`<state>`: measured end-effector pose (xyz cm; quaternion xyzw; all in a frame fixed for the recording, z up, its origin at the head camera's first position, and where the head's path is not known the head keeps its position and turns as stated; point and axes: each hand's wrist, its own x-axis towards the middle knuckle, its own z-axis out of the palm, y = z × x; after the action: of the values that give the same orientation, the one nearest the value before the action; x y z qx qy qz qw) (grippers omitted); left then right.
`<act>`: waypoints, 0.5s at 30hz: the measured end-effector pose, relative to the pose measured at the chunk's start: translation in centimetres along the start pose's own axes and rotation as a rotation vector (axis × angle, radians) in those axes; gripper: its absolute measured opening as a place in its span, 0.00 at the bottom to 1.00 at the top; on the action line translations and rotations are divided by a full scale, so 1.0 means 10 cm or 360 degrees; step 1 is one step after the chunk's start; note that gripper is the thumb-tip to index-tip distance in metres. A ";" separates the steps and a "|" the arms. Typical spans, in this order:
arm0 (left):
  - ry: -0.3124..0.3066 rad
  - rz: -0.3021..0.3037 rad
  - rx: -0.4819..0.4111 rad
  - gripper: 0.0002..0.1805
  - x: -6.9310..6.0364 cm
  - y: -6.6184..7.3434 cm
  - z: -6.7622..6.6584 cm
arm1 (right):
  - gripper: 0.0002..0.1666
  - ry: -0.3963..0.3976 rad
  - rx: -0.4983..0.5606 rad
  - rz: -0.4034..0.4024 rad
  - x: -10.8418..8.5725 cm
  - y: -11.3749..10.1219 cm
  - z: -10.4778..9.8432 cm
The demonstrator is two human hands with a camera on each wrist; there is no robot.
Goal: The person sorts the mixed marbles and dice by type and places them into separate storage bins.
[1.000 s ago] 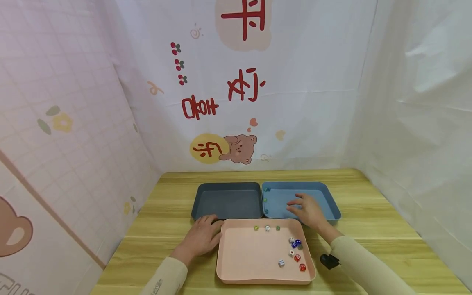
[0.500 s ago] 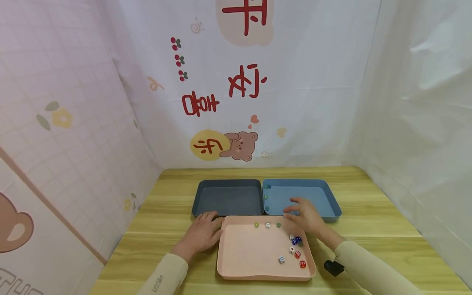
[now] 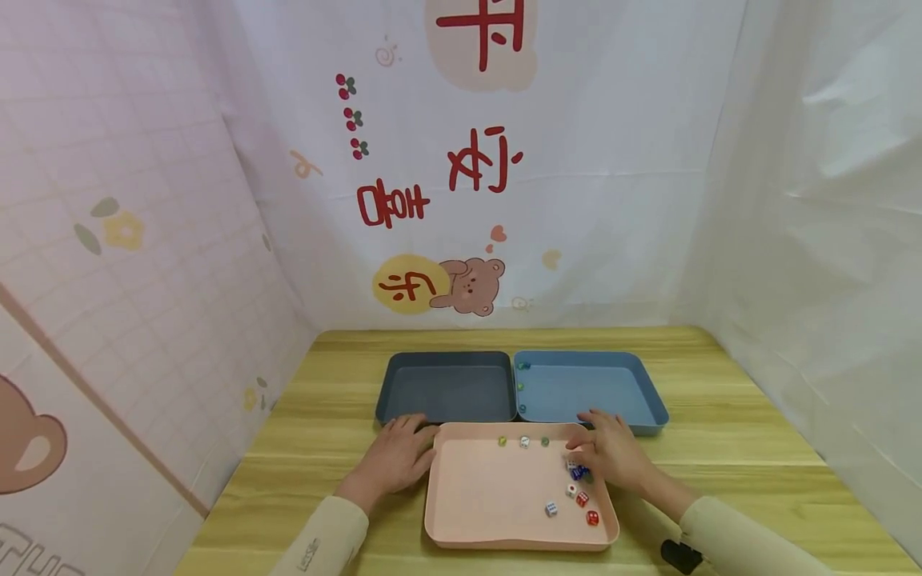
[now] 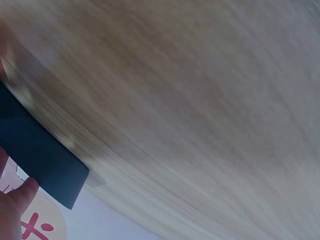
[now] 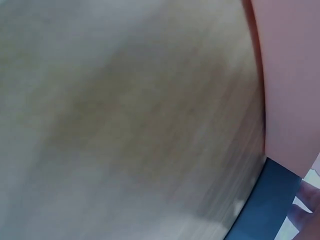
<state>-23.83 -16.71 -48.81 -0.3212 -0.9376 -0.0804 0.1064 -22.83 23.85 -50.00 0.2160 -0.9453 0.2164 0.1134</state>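
Pink tray (image 3: 475, 496) as clock dial: right hand (image 3: 615, 454) at 2 o'clock, fingers bent over blue dice (image 3: 577, 474); cannot tell whether they pinch one. Dice lie toward 8 o'clock from that hand, near fingertips, white die (image 3: 571, 464) just beside; cubes, no long axis. Left hand (image 3: 392, 458), farther off, loosely spread at tray's 10 o'clock corner.
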 end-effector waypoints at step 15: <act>0.0022 0.0020 0.0033 0.20 0.00 -0.01 -0.01 | 0.04 -0.0052 -0.0232 -0.0082 0.00 -0.09 -0.03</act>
<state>-23.87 -16.78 -48.75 -0.3253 -0.9356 -0.0723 0.1168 -22.40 23.24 -49.39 0.2349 -0.9545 0.1405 0.1187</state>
